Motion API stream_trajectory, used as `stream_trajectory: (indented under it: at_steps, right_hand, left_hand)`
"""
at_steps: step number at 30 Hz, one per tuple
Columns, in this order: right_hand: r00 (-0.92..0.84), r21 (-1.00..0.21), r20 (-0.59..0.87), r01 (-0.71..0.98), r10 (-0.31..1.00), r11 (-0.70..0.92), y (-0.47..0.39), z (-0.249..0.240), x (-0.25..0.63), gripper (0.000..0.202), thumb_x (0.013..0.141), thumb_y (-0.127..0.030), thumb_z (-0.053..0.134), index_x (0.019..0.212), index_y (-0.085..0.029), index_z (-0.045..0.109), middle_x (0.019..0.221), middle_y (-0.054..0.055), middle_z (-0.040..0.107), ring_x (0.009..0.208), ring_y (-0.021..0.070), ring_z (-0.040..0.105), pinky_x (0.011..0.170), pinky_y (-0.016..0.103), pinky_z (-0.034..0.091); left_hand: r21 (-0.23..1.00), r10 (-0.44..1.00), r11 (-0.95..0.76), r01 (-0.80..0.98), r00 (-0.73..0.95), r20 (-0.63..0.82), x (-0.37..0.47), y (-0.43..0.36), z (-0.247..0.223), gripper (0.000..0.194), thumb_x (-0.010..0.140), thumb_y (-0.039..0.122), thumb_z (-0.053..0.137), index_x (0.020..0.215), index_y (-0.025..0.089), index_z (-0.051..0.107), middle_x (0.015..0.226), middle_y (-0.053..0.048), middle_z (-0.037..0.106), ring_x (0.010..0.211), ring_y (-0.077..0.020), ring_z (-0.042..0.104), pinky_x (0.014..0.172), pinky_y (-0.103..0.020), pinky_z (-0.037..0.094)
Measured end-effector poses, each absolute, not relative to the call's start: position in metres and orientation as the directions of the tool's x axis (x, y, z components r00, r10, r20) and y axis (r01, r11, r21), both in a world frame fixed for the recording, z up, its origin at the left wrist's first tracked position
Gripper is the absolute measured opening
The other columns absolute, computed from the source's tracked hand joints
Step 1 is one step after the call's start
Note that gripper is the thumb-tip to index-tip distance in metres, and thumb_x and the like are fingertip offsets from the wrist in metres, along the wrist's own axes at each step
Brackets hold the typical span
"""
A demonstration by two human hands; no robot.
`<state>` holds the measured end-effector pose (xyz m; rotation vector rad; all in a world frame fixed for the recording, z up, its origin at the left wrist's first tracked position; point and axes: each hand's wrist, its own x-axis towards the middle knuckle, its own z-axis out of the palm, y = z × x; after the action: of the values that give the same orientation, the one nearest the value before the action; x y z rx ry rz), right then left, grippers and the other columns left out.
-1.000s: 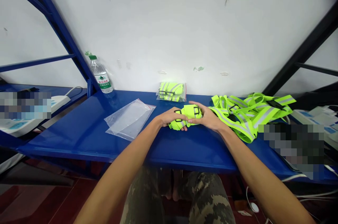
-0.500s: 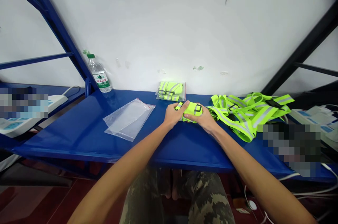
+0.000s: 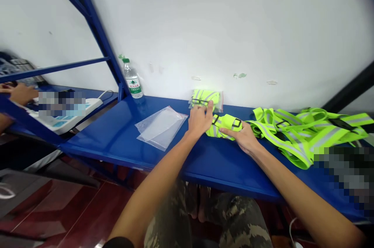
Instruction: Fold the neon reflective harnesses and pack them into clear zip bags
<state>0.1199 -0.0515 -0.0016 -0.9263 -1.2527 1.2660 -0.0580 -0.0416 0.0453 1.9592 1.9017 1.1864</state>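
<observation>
A folded neon-yellow reflective vest [image 3: 226, 125] with grey stripes and black buckles lies in front of me on the blue table. My right hand [image 3: 245, 135] grips its right end, thumb across the front. At the left end, my left hand [image 3: 200, 120] is off the bundle, thumb raised apart from loosely bent fingers; nothing shows in it. Just behind that hand, a similar vest in a clear bag [image 3: 206, 98] stands against the wall. Clear plastic bags [image 3: 162, 127] lie overlapping to the left. Loose reflective vests [image 3: 304, 131] are heaped at the right.
The blue table [image 3: 117, 135] meets a white wall. A water bottle [image 3: 133, 78] stands at its back left, beside a blue metal frame [image 3: 96, 26]. Farther left are a white power strip [image 3: 93, 104] and another person's hand [image 3: 23, 94].
My left hand has let go of the folded vest and moved slightly left, while my right hand keeps hold. The view has turned left, bringing another person's hand into sight.
</observation>
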Motion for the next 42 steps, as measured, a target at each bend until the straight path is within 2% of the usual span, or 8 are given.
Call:
stream_trajectory:
  at_steps: [4, 9, 15, 22, 26, 31, 37, 42]
  right_hand:
    - [-0.15, -0.984, 0.066, -0.172, 0.987, 0.04, -0.055, -0.003, 0.119, 0.056, 0.043, -0.024, 0.093, 0.094, -0.016, 0.071, 0.096, 0.008, 0.075, 0.084, 0.0264, 0.071, 0.086, 0.044, 0.057]
    - [-0.193, -0.987, 0.011, -0.161, 0.981, -0.021, -0.058, -0.003, 0.119, 0.055, 0.045, -0.022, 0.092, 0.096, -0.016, 0.072, 0.098, 0.009, 0.075, 0.089, 0.0275, 0.071, 0.089, 0.044, 0.056]
    - [-0.194, -0.982, 0.028, -0.19, 0.981, -0.01, -0.059, -0.003, 0.119, 0.053, 0.047, -0.022, 0.092, 0.096, -0.016, 0.072, 0.099, 0.009, 0.075, 0.089, 0.0273, 0.072, 0.089, 0.044, 0.056]
    - [-0.098, -0.949, -0.019, -0.311, 0.995, -0.049, -0.06, 0.008, 0.121, 0.049, 0.047, -0.022, 0.092, 0.091, -0.017, 0.072, 0.098, 0.008, 0.075, 0.086, 0.0288, 0.072, 0.077, 0.043, 0.062]
    - [-0.035, -0.908, -0.05, -0.414, 0.998, -0.06, -0.054, 0.011, 0.128, 0.047, 0.052, -0.023, 0.091, 0.095, -0.02, 0.071, 0.096, 0.005, 0.076, 0.086, 0.0276, 0.072, 0.074, 0.044, 0.063]
    - [-0.022, -0.889, -0.085, -0.45, 0.996, -0.086, -0.047, 0.009, 0.133, 0.044, 0.054, -0.019, 0.089, 0.094, -0.021, 0.069, 0.094, 0.003, 0.076, 0.089, 0.0262, 0.072, 0.076, 0.044, 0.063]
    - [-0.035, -0.888, -0.154, -0.433, 0.988, -0.154, -0.044, 0.009, 0.135, 0.042, 0.054, -0.016, 0.088, 0.09, -0.02, 0.068, 0.094, 0.004, 0.076, 0.088, 0.0259, 0.072, 0.076, 0.044, 0.063]
    - [0.005, -0.909, -0.153, -0.392, 0.988, -0.139, -0.049, 0.013, 0.131, 0.043, 0.051, -0.016, 0.089, 0.088, -0.019, 0.068, 0.093, 0.005, 0.076, 0.086, 0.0266, 0.072, 0.073, 0.043, 0.064]
  left_hand:
    - [0.497, 0.827, 0.155, 0.854, -0.387, 0.408, -0.104, -0.034, 0.055, 0.033, 0.09, 0.043, 0.049, 0.109, 0.019, 0.061, 0.123, -0.017, 0.053, 0.118, -0.0354, 0.046, 0.091, -0.051, 0.044]
    - [0.41, 0.892, 0.304, 0.86, -0.408, 0.196, -0.126, -0.035, 0.044, 0.051, 0.079, 0.025, 0.064, 0.126, 0.016, 0.047, 0.128, -0.022, 0.05, 0.122, -0.039, 0.047, 0.087, -0.05, 0.048]
    - [0.442, 0.9, 0.186, 0.877, -0.333, 0.282, -0.131, -0.041, 0.048, 0.045, 0.078, 0.012, 0.059, 0.122, 0.012, 0.052, 0.111, -0.021, 0.062, 0.106, -0.0343, 0.062, 0.085, -0.04, 0.05]
    - [0.439, 0.748, -0.151, 0.886, -0.188, 0.636, -0.103, -0.046, 0.044, 0.062, 0.077, -0.005, 0.04, 0.137, 0.007, 0.047, 0.124, -0.018, 0.062, 0.116, -0.0259, 0.058, 0.098, -0.035, 0.045]
    - [0.364, 0.788, -0.33, 0.871, 0.042, 0.614, -0.069, -0.053, 0.024, 0.042, 0.079, 0.004, 0.047, 0.117, 0.012, 0.063, 0.105, -0.013, 0.069, 0.101, -0.0258, 0.062, 0.089, -0.036, 0.048]
    - [0.598, 0.885, -0.291, 0.747, -0.027, 0.464, -0.059, -0.047, 0.004, 0.007, 0.081, 0.02, 0.055, 0.08, 0.018, 0.062, 0.074, -0.003, 0.066, 0.069, -0.0171, 0.061, 0.064, -0.028, 0.045]
    - [0.723, 0.874, -0.337, 0.603, -0.085, 0.479, -0.061, -0.045, 0.002, 0.015, 0.09, 0.028, 0.048, 0.078, 0.02, 0.052, 0.064, 0.002, 0.058, 0.058, -0.0114, 0.056, 0.057, -0.023, 0.038]
    - [0.565, 0.783, -0.445, 0.695, -0.004, 0.622, -0.056, -0.056, 0.008, 0.012, 0.092, 0.025, 0.047, 0.082, 0.02, 0.053, 0.078, -0.001, 0.06, 0.072, -0.0141, 0.057, 0.069, -0.026, 0.043]
